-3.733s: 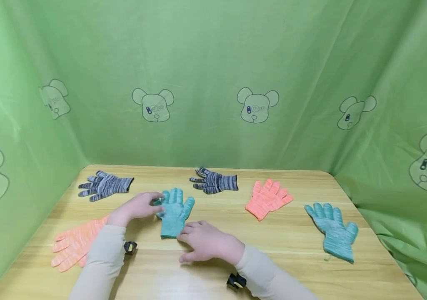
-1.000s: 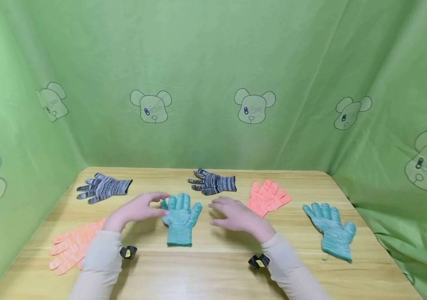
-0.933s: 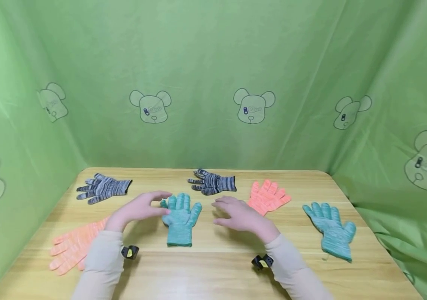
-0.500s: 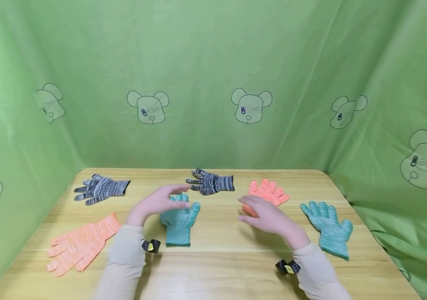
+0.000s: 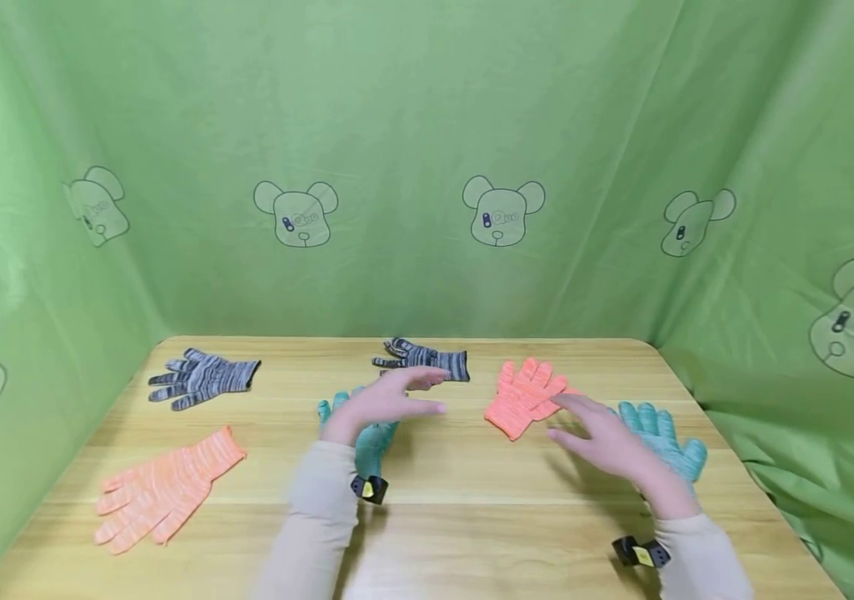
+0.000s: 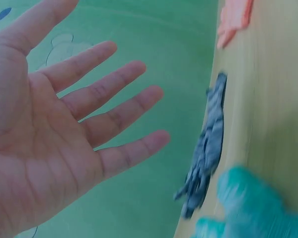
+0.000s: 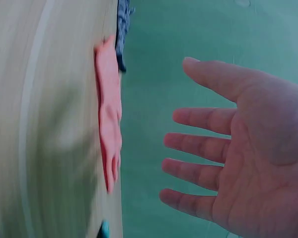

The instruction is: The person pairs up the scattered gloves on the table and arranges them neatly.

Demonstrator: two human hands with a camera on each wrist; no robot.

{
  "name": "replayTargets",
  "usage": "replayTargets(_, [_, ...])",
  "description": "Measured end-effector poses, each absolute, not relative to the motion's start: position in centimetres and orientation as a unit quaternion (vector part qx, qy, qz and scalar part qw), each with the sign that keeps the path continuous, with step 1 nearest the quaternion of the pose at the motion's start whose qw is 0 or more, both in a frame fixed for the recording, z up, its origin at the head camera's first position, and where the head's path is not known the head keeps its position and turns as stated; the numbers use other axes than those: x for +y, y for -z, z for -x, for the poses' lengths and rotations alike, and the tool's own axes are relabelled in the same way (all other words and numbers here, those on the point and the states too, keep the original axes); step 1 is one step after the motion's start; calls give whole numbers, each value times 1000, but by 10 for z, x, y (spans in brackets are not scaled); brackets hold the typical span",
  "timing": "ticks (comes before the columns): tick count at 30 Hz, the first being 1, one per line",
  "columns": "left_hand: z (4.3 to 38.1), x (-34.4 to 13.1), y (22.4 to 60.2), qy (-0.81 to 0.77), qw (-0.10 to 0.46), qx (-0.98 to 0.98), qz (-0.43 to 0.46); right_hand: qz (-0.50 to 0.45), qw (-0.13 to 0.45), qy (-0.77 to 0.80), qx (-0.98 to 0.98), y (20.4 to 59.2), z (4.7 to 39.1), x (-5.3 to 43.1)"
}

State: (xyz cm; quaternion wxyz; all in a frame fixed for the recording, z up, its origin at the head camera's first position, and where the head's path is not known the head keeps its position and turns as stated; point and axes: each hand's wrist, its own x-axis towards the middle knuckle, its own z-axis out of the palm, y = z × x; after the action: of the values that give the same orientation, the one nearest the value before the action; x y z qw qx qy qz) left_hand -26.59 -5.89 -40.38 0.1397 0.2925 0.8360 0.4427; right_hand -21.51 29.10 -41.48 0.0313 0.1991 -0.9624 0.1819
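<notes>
My left hand (image 5: 385,402) is raised over the middle teal glove (image 5: 372,446), its fingers spread and holding nothing; it hides part of that glove. In the left wrist view the palm of the left hand (image 6: 54,129) shows bare. My right hand (image 5: 610,442) hovers above the table between the bright coral glove (image 5: 520,404) and the right teal glove (image 5: 659,433), covering part of the latter. Its fingers are extended with nothing in them, as the right wrist view of the right hand (image 7: 258,148) confirms. A grey-black striped glove (image 5: 427,357) lies just beyond the left fingertips.
On the left side of the wooden table (image 5: 456,542) lie another striped glove (image 5: 205,379) and a light orange glove (image 5: 167,492). A green curtain (image 5: 397,283) printed with bear heads encloses the back and both sides.
The middle teal glove was shifted slightly right and toward me early on. Both hands then left it and moved right through the air, the left passing over it and the right toward the other teal glove.
</notes>
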Motion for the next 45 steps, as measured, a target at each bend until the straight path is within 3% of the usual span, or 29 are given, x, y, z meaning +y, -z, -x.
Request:
replayTargets(31, [256, 68, 426, -515, 160, 774, -332, -73, 19, -195, -978, 414, 209, 408])
replayTargets(45, [248, 119, 441, -560, 132, 761, -298, 19, -27, -186, -982, 430, 214, 446])
